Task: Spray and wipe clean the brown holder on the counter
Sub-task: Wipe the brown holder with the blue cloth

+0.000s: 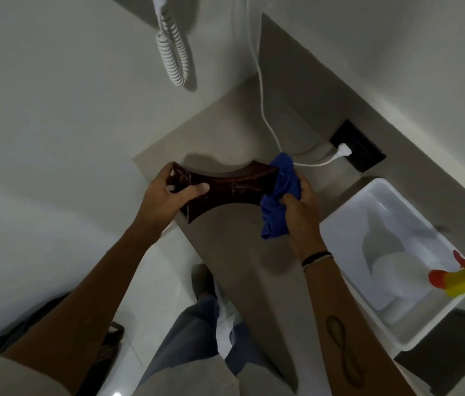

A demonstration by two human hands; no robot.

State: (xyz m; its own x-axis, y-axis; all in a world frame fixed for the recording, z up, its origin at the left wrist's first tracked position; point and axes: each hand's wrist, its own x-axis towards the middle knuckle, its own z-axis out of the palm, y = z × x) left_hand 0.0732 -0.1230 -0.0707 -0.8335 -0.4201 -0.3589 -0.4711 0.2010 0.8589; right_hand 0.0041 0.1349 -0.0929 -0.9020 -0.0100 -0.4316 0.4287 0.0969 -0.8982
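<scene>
I steady the brown holder [225,187] at the table [242,247] edge, left hand [165,195] clamping its nine-o'clock end; right hand [300,207] grips the blue cloth [280,195] bunched against its three-o'clock end, long axis running between them.

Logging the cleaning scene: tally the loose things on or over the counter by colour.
Brown: 1, the holder
Blue: 1, the cloth
White: 1, the tub
Orange and yellow: 1, the spray bottle head
Total: 4
</scene>
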